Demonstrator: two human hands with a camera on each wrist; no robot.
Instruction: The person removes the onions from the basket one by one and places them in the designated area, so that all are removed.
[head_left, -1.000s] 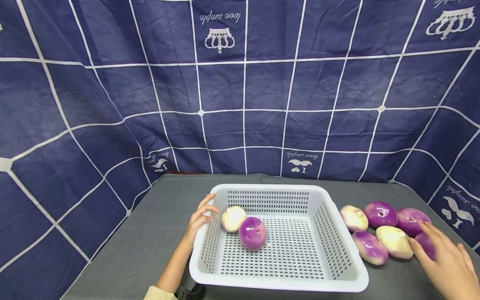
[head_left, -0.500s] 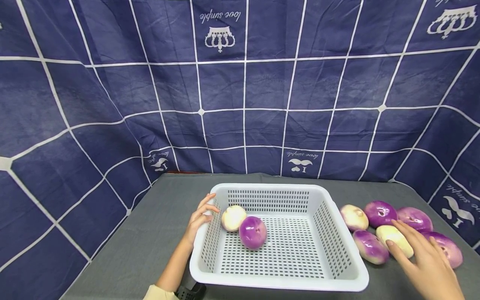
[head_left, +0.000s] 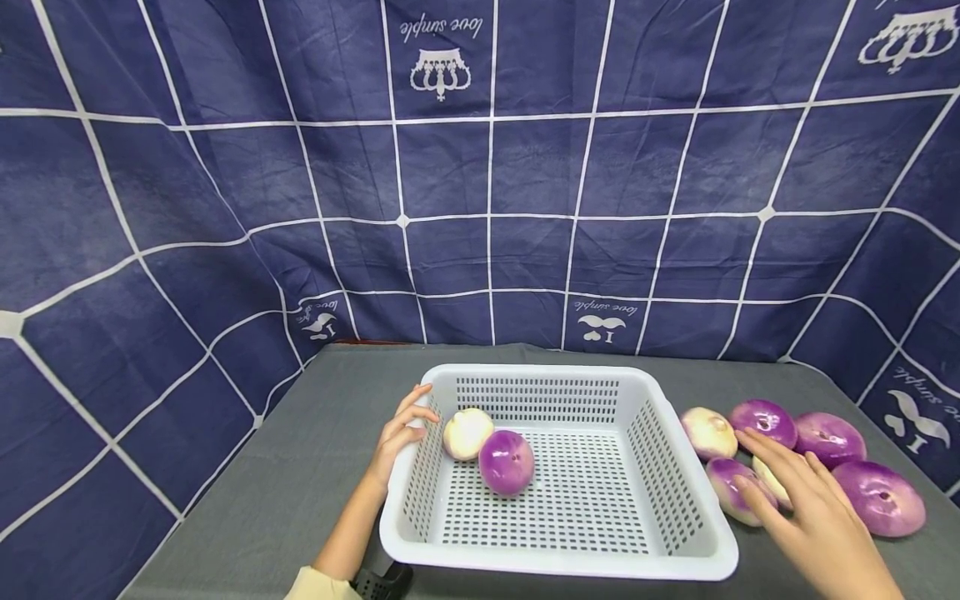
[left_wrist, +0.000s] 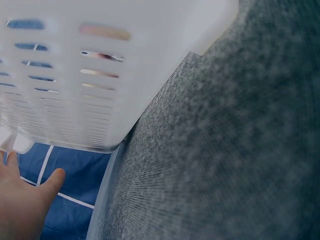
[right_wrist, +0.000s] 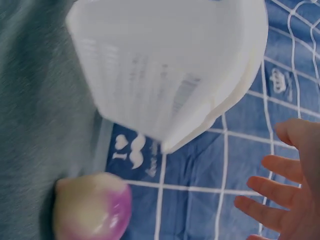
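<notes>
Turnips (head_left: 879, 498), likely firm, slick and fairly weighty, lie right of the white basket (head_left: 555, 563); the right hand (head_left: 813, 510) spreads empty above them; the left hand (head_left: 396, 437) rests relaxed fingers over the basket's left rim; widest girth probably offers the surest hold.

Cream left sleeve (head_left: 321, 587); 1 black wrist strap (head_left: 372, 587) with small holes.

- Right hand (head_left: 813, 517) slides left toward the basket (head_left: 555, 567), now largely covering the pale turnip (head_left: 775, 488).
- Rightmost turnip (head_left: 887, 500), mostly hidden a second ago, emerges.
</notes>
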